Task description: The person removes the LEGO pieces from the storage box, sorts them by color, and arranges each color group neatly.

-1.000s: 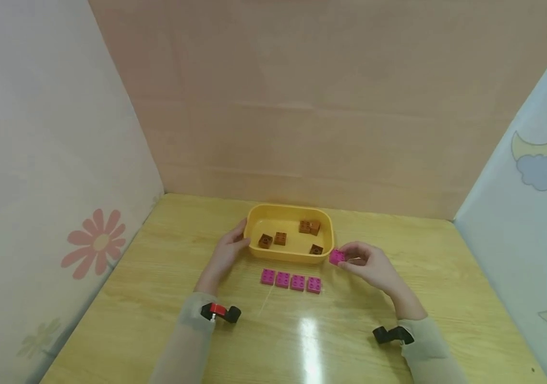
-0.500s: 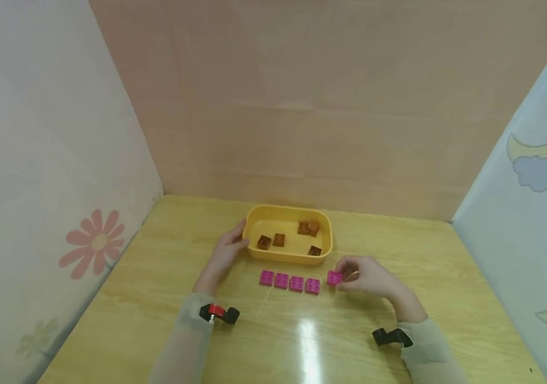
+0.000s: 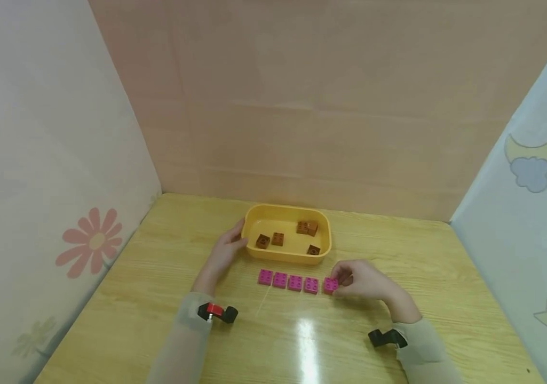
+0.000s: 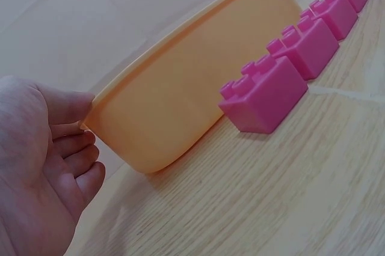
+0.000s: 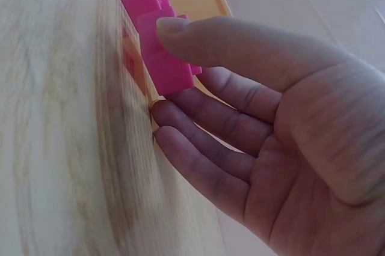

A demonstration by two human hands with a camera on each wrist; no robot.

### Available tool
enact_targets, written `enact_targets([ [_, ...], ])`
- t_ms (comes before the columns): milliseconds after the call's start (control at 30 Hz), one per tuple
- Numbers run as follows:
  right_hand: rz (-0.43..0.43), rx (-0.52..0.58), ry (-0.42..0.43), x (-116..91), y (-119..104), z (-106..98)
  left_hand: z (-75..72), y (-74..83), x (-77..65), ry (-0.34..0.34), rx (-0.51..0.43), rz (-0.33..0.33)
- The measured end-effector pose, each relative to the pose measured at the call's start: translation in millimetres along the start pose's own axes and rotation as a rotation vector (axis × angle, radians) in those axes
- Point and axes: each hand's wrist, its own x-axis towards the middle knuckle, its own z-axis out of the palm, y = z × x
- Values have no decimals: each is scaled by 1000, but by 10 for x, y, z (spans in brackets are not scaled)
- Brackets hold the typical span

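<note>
At the R end of a row of four pink bricks (image 3: pixel 294 282), on the near side of the yellow tub (image 3: pixel 283 257), the R hand (image 3: pixel 366 281) has its grip clamped on one more pink brick (image 3: pixel 330 285). This brick is w/ studs up, just beside its neighbour, w/ a small gap betw. them in the head view; if its underside touches the desk (image 3: pixel 244 352), I cannot tell. The four others stand upright on the desk, studs up, approx. in line. The L hand (image 3: pixel 222 255) has its grip closed on the rim at the L end of the tub, which also stands on the desk. Inside the tub are five brown bricks (image 3: pixel 278 239): two together at the back R, one near the front R, & two on the L side. Each sleeve (image 3: pixel 182 336) carries a black device (image 3: pixel 388 338) near the wrist; the L one has also a red part. On the L wall is a red flower (image 3: pixel 95 241).
</note>
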Motion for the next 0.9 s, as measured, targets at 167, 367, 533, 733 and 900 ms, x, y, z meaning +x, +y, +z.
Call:
enact_targets([
  [167, 18, -34, -13, 15, -8, 28, -14, -35, 12, -1, 1, -8],
  [367, 14, -37, -22, 24, -23, 54, -14, -51, 28, -8, -17, -5],
  [533, 8, -33, -24, 22, -32, 57, -13, -24, 13, -6, -8, -6],
  [733, 4, -31, -40, 34, -6, 61, -16, -16, 3, -2, -10, 0],
  [900, -2, -25, -42, 38, 17, 61, -12, 2, -1, -8, -3, -8],
])
